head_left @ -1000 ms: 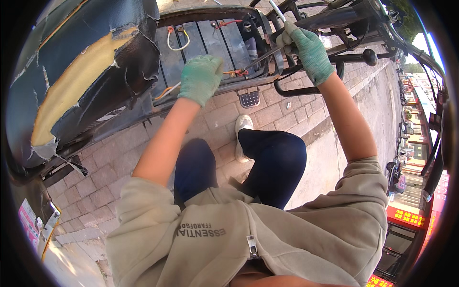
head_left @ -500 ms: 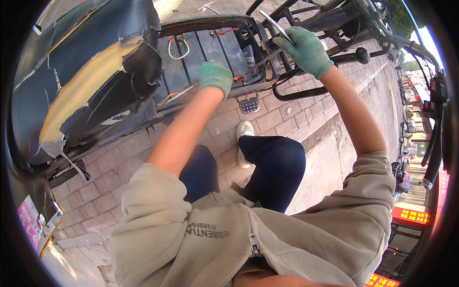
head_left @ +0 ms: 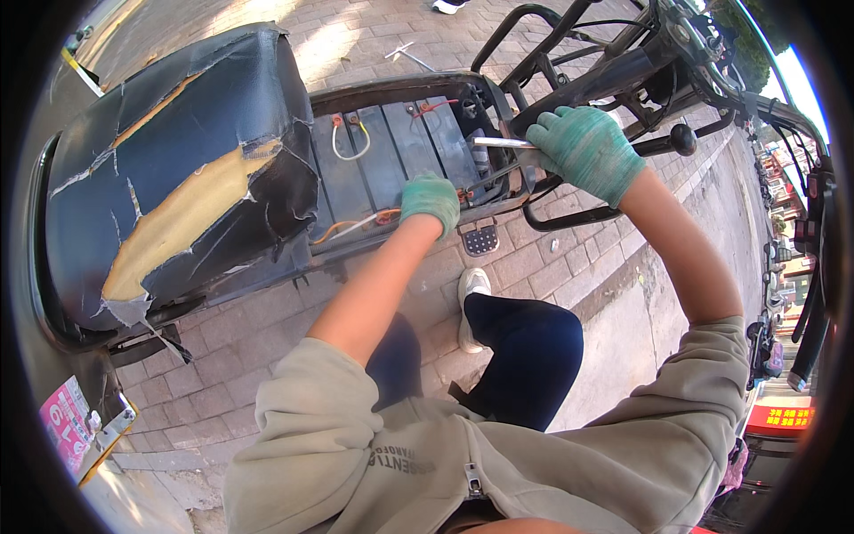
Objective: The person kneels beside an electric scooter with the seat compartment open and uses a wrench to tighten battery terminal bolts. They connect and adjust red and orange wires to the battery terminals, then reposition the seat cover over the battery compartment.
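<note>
My right hand [head_left: 592,153], in a green glove, is closed on a T-handle wrench [head_left: 500,142]. The wrench's pale crossbar sticks out to the left of my fingers, and its thin shaft slants down to the left. My left hand [head_left: 431,203], gloved alike, is curled over the near edge of the batteries [head_left: 402,133], close to the shaft's lower end and a red-covered terminal. Its fingertips and whatever they grip are hidden. The dark grey batteries lie side by side in an open compartment, with a white-and-yellow cable [head_left: 352,155] looping between two far terminals.
A torn black seat [head_left: 196,133] with bare yellow foam is left of the compartment. Handlebars [head_left: 805,205] and black frame tubes [head_left: 569,53] are at the right. Another T-shaped tool [head_left: 411,57] lies on the paving beyond. A dotted pedal [head_left: 480,240] sits below the near rim.
The wrench's crossbar has turned from a steep slant to nearly level, and my right hand has turned with it. My left hand stays by the near terminal. The whole view has shifted.
</note>
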